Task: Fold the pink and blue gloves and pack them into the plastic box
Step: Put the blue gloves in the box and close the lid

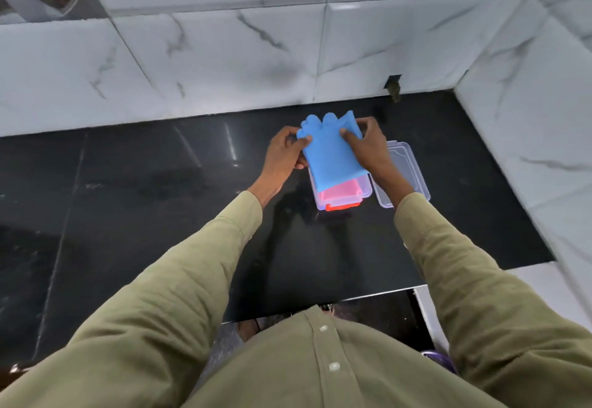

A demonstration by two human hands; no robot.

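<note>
The blue glove [330, 151] is held flat above the clear plastic box [366, 193], its fingers pointing away from me. My left hand [285, 154] grips its left edge with the thumb on top. My right hand [368, 148] grips its right side near the fingers. Inside the box, under the blue glove's cuff end, lies the folded pink glove [339, 194]. An orange-red clasp [342, 206] shows at the box's near edge. The far part of the box is hidden by the blue glove.
The clear lid [407, 170] lies flat just right of the box on the black stone counter [144, 199]. Marble-tiled walls close the counter at the back and right. The counter's front edge [352, 298] ends near my body.
</note>
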